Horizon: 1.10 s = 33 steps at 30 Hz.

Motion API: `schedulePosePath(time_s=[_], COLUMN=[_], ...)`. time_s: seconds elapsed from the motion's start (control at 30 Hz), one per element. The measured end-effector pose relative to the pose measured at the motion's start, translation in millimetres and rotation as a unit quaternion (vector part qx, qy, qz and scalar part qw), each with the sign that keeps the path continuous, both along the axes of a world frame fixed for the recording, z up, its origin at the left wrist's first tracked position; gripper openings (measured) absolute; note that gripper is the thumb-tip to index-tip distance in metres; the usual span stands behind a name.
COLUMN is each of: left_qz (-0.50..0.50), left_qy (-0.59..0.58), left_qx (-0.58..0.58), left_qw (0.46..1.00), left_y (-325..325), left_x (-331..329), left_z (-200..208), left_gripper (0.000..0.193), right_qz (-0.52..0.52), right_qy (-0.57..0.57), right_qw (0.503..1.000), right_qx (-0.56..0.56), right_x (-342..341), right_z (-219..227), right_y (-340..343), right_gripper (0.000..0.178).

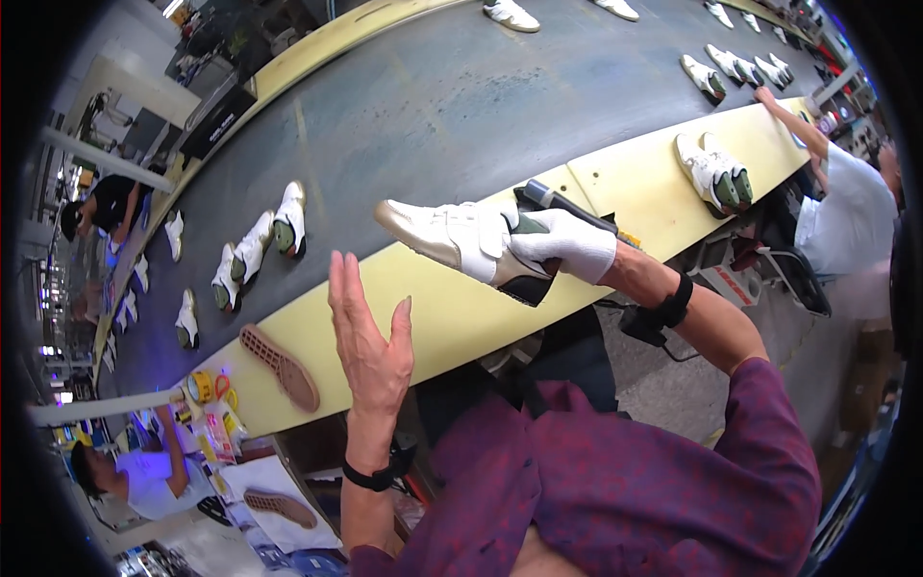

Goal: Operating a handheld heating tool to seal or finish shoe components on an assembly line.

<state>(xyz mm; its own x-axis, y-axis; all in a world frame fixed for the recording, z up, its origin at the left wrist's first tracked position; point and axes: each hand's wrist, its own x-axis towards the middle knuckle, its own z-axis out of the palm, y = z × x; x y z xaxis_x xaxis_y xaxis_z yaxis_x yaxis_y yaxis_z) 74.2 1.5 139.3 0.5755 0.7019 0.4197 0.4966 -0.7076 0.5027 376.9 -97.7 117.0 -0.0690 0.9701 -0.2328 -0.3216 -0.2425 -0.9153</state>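
My gloved right hand (pixel 562 245) clamped a white shoe (pixel 452 240); my left hand (pixel 370 337) hung open, empty, just below it.

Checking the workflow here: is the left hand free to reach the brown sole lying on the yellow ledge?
Probably yes: the left hand is open and empty, and nothing lies between it and the brown sole.

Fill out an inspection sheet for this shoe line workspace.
Surface: dark conveyor belt with a pale yellow ledge.
Job's things: white shoe held in the gloved right hand; brown sole lies on the ledge.
Clutter: tape rolls at the ledge end.
Grippers: left hand bare, open, holding nothing.
Cables: black wire hangs from the right wrist strap.
Surroundings: more shoes on the belt; co-worker reaching at right.
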Motion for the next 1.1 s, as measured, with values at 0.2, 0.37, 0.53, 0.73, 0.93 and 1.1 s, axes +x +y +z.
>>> schedulePosePath(time_s=[0.2,0.37,0.53,0.73,0.93,1.1], left_qz=[-0.012,-0.039,-0.064,-0.084,-0.132,-0.046], left_qy=[0.119,0.095,0.159,0.236,0.193,0.203], left_qx=[0.093,0.036,0.015,0.039,0.008,0.031], left_qw=[0.989,0.994,0.985,0.967,0.972,0.978], left_y=[2,-21,-17,5,24,3], left_x=[-10,-11,-26,-43,-57,-50], left_z=[3,-14,-48,-52,-97,-135], left_gripper=[0.102,0.104,0.098,0.093,0.086,0.081], right_qz=[0.075,0.081,0.050,0.100,0.106,0.044], right_qy=[-0.139,-0.134,-0.126,-0.285,-0.334,-0.411], right_qw=[0.986,0.984,0.985,0.950,0.932,0.908], right_qx=[-0.049,-0.087,-0.102,-0.077,-0.097,-0.063], right_x=[-21,-37,-56,-113,-129,-119], right_z=[1,-11,-43,-60,-74,-83], right_y=[5,5,8,43,42,37], right_gripper=[0.046,0.047,0.038,0.050,0.055,0.055])
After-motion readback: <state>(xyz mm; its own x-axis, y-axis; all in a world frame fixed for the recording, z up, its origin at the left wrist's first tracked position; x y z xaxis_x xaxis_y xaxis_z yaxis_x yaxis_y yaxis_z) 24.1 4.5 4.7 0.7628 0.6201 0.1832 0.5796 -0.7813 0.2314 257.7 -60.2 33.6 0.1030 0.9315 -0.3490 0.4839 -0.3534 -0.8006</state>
